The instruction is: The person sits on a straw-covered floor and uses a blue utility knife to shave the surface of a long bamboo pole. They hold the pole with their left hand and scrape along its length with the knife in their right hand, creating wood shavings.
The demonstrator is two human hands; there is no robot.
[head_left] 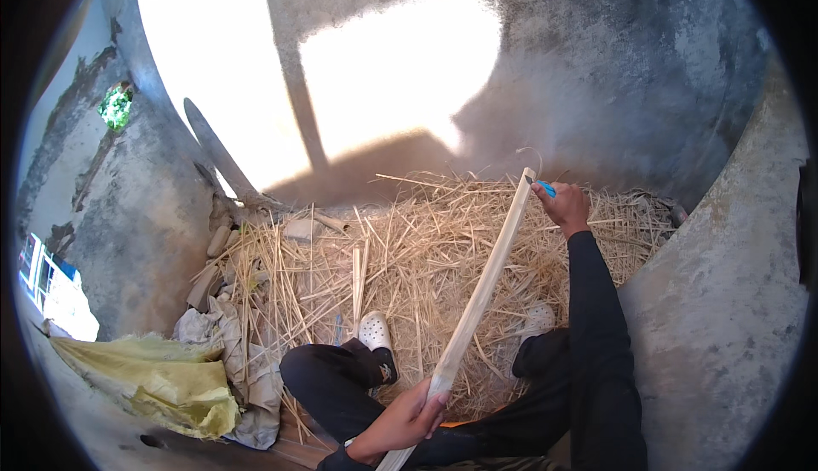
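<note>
A long pale strip, bamboo by its look (479, 309), slants from my lap up and away to the right. My left hand (404, 420) is closed round its lower part, near my knee. At the far end, my right hand (566, 207) grips a small blue-handled knife (544, 188), its dark blade against the strip's edge close to the tip. A thin curled shaving (532, 152) stands up beside that tip. My fingers partly hide the knife's handle.
Straw-like shavings (426, 249) cover the floor between my white clogs (375, 331). Two narrow pale strips (360, 275) stand ahead of my left foot. Yellow cloth (162, 377) and a crumpled sack (251, 360) lie at left. Concrete walls (596, 71) enclose the place.
</note>
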